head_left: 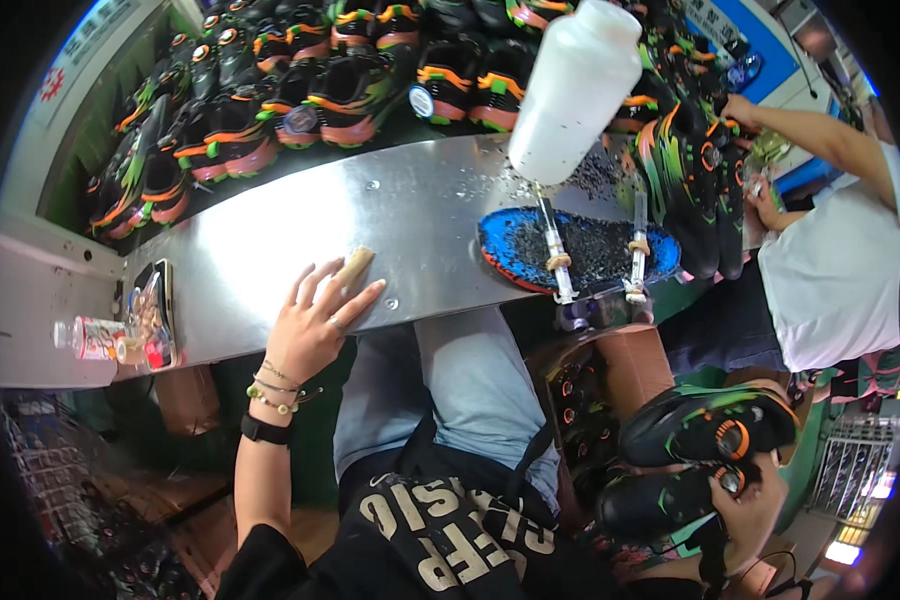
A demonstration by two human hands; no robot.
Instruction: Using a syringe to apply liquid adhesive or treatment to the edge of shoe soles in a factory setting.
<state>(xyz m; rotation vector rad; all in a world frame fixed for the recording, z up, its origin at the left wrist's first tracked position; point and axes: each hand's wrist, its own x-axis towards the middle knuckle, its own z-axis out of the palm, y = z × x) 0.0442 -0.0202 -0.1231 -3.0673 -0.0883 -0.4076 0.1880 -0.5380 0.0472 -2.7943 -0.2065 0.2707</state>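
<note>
On the metal tabletop [430, 200], my left hand [315, 320] has its thumb and fingers around a small tan block [354, 266], whose far end sticks out past the fingertips. At my lower right, my right hand [752, 505] grips a black sneaker [660, 500] near its round orange dial. Against it lies a second black sneaker [715, 430] with green and orange trim; whether my fingers also hold that one is hidden. A blue insole [500, 240] strewn with black crumbs lies on the right of the table, with two syringes [555, 250] [638, 250] across it.
A white plastic bottle [575, 90] stands beyond the insole. Rows of black sneakers [360, 100] line the back. A phone [164, 300] and a small clear bottle [95, 338] sit at the left end. Another person [830, 260] works at the right. An open carton [635, 365] is below the table.
</note>
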